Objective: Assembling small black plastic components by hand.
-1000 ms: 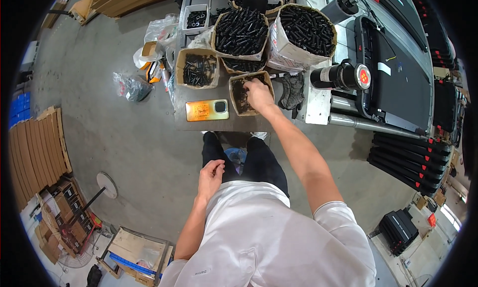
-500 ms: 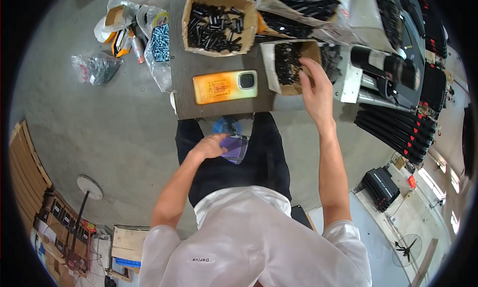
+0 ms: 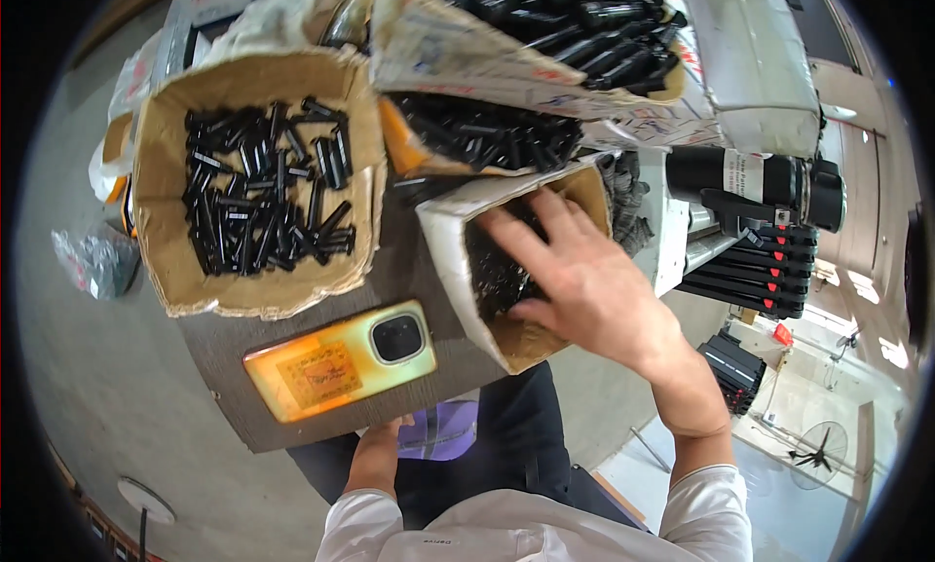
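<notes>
My right hand (image 3: pixel 584 289) reaches into a small open cardboard box (image 3: pixel 450 260) on the board, fingers spread flat over the small black parts (image 3: pixel 495 275) inside. Whether any part is pinched under the palm is hidden. My left hand (image 3: pixel 378 453) is low by my lap, mostly covered by the board's near edge. Its fingertips touch a purple thing (image 3: pixel 446 431) lying on my dark trousers.
A yellow-orange phone (image 3: pixel 341 359) lies camera-up on the dark board (image 3: pixel 243 421). A bigger cardboard box (image 3: pixel 156 221) of black sticks stands left. Further boxes of black parts (image 3: pixel 487 133) crowd the back. A black cylinder (image 3: pixel 750 177) and red-tipped black bars (image 3: pixel 760 265) lie right. A plastic bag (image 3: pixel 97 260) is on the floor.
The view has closed in on the board. My right hand has gone deeper into the small box, and my left hand has slipped further under the board's edge.
</notes>
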A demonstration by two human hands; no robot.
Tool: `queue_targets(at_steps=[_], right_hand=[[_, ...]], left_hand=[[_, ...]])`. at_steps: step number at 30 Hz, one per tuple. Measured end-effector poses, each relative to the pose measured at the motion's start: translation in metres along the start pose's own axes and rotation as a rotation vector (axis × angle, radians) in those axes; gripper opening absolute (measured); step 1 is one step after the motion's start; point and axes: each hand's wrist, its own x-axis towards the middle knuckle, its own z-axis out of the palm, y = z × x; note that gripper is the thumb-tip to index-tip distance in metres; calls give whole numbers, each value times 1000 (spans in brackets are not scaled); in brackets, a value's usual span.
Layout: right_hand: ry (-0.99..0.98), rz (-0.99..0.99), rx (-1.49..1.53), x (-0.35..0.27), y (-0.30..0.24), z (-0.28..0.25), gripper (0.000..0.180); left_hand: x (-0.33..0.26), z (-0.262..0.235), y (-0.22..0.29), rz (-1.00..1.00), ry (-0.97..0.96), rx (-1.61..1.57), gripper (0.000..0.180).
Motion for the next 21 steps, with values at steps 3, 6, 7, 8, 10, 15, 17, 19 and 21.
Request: queue_targets(at_steps=[3,6,7,8,10,15,17,19,21], right_hand=[[0,-70,-17,10,-2,2,90],[70,-166,45,6,10,8,75],[103,-171,51,6,13,8,75],[91,-185,80,4,17,8,64],[104,-202,109,4,23,12,54],[235,-279,217,6,37,16,31],[264,-291,302,5,39,10,24],[231,-294,288,1,39,2,34],[195,-300,276,-5,40,3,45]], left_hand=[[3,9,-22,38,-32,55,92],[-4,3,-52,56,-71,120,90],[-8,2,-65,58,-85,143,89],[-13,2,-74,62,-103,162,88],[-21,2,-90,75,-135,196,86],[-2,-14,-124,123,-184,273,82],[13,-18,-137,151,-205,301,80],[34,-23,-147,182,-223,327,78],[54,-24,-157,208,-243,349,76]])
